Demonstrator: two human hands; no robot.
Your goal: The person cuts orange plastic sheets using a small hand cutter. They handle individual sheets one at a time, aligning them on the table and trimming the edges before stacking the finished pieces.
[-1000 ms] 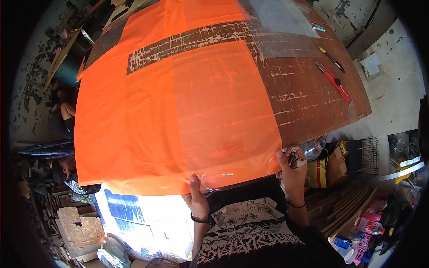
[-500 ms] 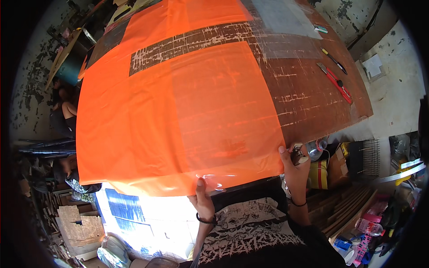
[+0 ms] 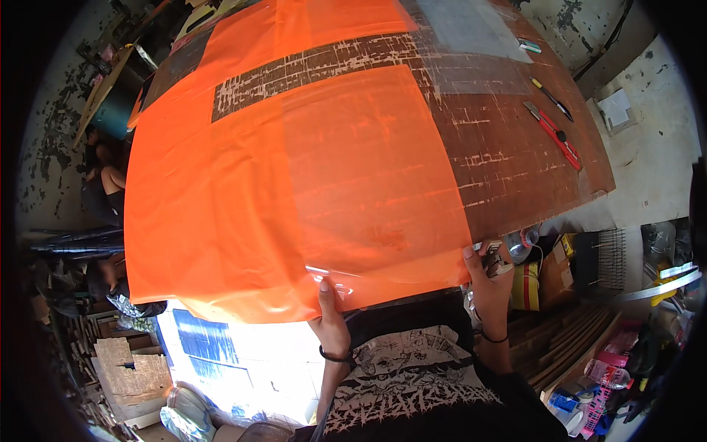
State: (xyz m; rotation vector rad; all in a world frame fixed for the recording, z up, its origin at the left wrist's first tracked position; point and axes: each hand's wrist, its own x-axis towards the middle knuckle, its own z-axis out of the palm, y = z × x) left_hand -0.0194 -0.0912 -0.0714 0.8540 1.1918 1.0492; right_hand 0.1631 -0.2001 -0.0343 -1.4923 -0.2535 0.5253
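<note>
A bright orange plastic sheet [image 3: 213, 199] covers much of the work table and hangs past its near edge. On its right part lies a clear film [image 3: 368, 169], through which the orange looks duller. My left hand [image 3: 333, 328] is closed on the near edge of the layers, thumb on top and fingers hidden underneath. At the near right corner my right hand [image 3: 490, 283] pinches the orange sheet and film, thumb on top. Something small and pale shows by its curled fingers; I cannot make out what it is.
On the scored brown tabletop [image 3: 508, 162] lie a red utility knife [image 3: 554, 136] and a black and yellow pen [image 3: 552, 100]. Greyish clear plastic [image 3: 471, 44] covers the far right. Wood strips [image 3: 567, 346] and a pink basket [image 3: 600, 401] stand at lower right. A person [image 3: 110, 173] is at far left.
My left hand has moved slightly left and up along the near edge, still gripping it. My right hand has shifted slightly right and down with the corner.
</note>
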